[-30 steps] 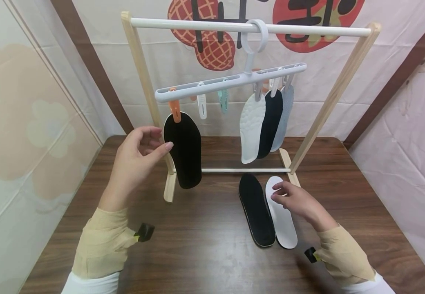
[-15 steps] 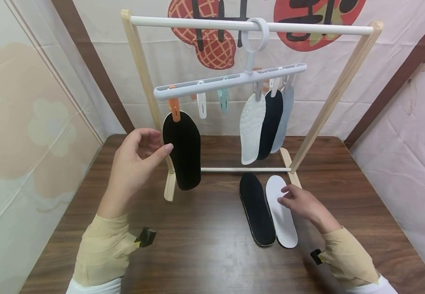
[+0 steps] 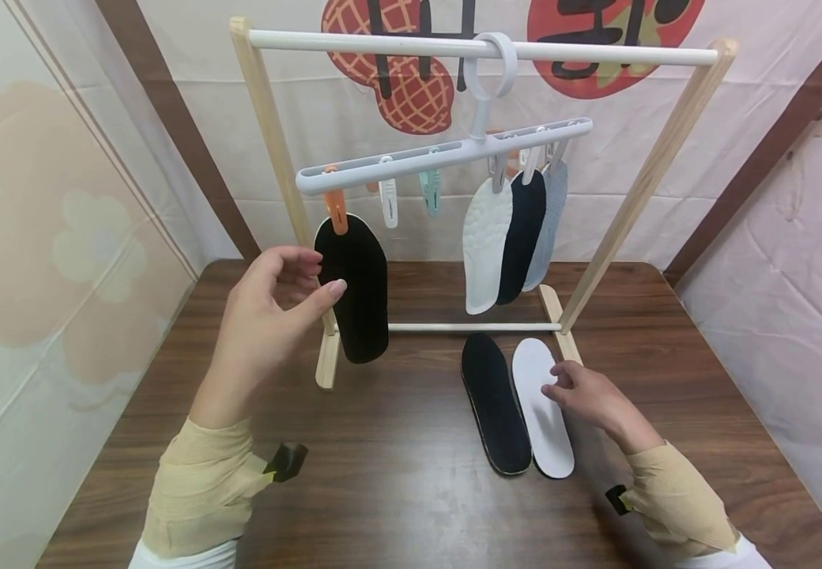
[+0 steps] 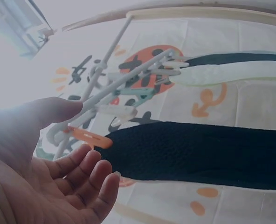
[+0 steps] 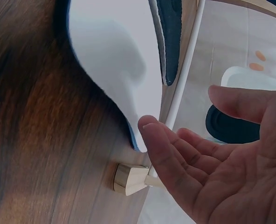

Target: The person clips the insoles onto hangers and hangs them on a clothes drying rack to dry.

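Note:
A black insole (image 3: 357,304) hangs from an orange clip (image 3: 336,212) at the left end of the grey clip hanger (image 3: 446,154). Close beside it is my left hand (image 3: 262,316), thumb and loosely bent fingers apart with nothing between them. Whether a fingertip touches the insole, I cannot tell. On the table lie a second black insole (image 3: 496,407) and a white insole (image 3: 544,419), side by side. My right hand (image 3: 592,399) hovers over the white insole's right edge, holding nothing; in the right wrist view its fingers (image 5: 168,158) are relaxed and spread from the thumb.
A white insole (image 3: 487,245), a black insole (image 3: 522,237) and a grey insole (image 3: 548,221) hang at the hanger's right end. A white clip (image 3: 389,204) and a green clip (image 3: 431,193) hold nothing. The wooden-sided rack (image 3: 656,182) stands on the brown table (image 3: 397,506).
My right hand has drawn slightly right and down across the white insole. My left hand has shifted a little right beside the hanging black insole. The insoles stay where they were.

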Demonstrator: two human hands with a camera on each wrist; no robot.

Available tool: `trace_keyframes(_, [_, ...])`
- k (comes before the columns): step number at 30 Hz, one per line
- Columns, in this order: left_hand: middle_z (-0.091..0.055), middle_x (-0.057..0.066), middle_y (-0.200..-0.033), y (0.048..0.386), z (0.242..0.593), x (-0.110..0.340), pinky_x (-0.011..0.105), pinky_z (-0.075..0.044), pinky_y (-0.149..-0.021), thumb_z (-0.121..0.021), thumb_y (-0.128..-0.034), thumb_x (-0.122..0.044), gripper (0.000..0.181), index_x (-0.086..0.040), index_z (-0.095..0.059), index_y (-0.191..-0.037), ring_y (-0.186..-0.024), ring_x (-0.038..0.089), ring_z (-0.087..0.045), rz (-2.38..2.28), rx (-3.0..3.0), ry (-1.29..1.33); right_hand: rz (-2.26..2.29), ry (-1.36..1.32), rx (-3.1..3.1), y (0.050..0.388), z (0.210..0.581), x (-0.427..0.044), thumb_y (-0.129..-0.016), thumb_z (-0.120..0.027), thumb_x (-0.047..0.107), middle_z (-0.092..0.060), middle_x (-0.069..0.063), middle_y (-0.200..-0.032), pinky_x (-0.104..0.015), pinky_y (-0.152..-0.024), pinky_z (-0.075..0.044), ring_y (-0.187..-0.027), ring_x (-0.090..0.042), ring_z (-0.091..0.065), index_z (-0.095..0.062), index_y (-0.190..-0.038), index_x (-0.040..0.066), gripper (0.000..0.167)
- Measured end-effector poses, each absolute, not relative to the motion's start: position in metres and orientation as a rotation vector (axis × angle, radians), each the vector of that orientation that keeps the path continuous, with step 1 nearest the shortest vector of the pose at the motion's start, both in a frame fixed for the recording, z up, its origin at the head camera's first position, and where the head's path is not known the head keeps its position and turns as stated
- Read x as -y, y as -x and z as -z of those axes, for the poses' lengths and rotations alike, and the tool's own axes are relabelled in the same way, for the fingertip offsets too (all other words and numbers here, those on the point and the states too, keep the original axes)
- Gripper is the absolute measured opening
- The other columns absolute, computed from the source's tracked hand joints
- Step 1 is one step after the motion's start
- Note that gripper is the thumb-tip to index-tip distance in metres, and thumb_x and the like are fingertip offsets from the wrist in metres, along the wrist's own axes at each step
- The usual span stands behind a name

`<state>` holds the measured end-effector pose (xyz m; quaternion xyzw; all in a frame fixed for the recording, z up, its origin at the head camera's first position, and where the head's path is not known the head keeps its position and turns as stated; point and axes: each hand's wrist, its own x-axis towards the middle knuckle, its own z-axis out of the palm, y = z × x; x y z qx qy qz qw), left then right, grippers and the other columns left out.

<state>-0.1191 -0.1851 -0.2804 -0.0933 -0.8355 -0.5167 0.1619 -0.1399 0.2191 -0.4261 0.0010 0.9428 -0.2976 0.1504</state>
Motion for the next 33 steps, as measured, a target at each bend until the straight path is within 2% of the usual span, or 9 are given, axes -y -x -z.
trace_keyframes(5, [-0.061,0.008,-0.116,0.118,0.278,0.178,0.016,-0.047,-0.087,-0.077,-0.0909,-0.024,0.044,-0.005,-0.060,-0.126,-0.099,0.013,-0.059,1.495,2.374,0.280,0.842,0.005,-2.713,0.139,0.425,-0.222,-0.098,-0.065,0.028,-0.063,-0.026,-0.121,-0.051,-0.088,-0.052,-0.109,-0.038,-0.063,-0.052,-0.134,-0.008,0.052])
trace_keyframes(11, [-0.061,0.007,-0.114,0.118,0.274,0.172,0.022,-0.049,-0.088,-0.077,-0.0907,-0.023,0.042,-0.005,-0.061,-0.125,-0.102,0.016,-0.058,1.488,2.366,0.319,0.800,0.032,-2.748,0.139,0.428,-0.224,-0.097,-0.065,0.026,-0.067,-0.021,-0.111,-0.046,-0.080,-0.053,-0.097,-0.030,-0.066,-0.053,-0.131,-0.009,0.051])
trace_keyframes(18, [-0.060,0.008,-0.114,0.118,0.270,0.166,0.020,-0.049,-0.085,-0.076,-0.0915,-0.024,0.040,-0.005,-0.061,-0.124,-0.101,0.015,-0.059,1.451,2.375,0.355,0.788,-0.001,-2.716,0.139,0.431,-0.226,-0.097,-0.065,0.026,-0.068,-0.017,-0.105,-0.038,-0.070,-0.053,-0.082,-0.021,-0.067,-0.051,-0.131,-0.010,0.051])
trace_keyframes(26, [-0.060,0.011,-0.114,0.119,0.265,0.162,0.028,-0.051,-0.086,-0.074,-0.0930,-0.028,0.041,-0.005,-0.061,-0.124,-0.099,0.013,-0.058,1.444,2.397,0.382,0.764,-0.026,-2.705,0.138,0.433,-0.226,-0.097,-0.065,0.028,-0.069,-0.018,-0.104,-0.039,-0.071,-0.054,-0.078,-0.019,-0.067,-0.051,-0.131,-0.012,0.054])
trace_keyframes(33, [-0.060,0.007,-0.120,0.120,0.262,0.157,0.031,-0.050,-0.088,-0.072,-0.0936,-0.028,0.040,-0.006,-0.060,-0.125,-0.101,0.015,-0.057,1.458,2.409,0.397,0.738,-0.042,-2.692,0.138,0.435,-0.226,-0.097,-0.064,0.029,-0.070,-0.018,-0.101,-0.039,-0.070,-0.053,-0.077,-0.018,-0.068,-0.051,-0.130,-0.012,0.054])
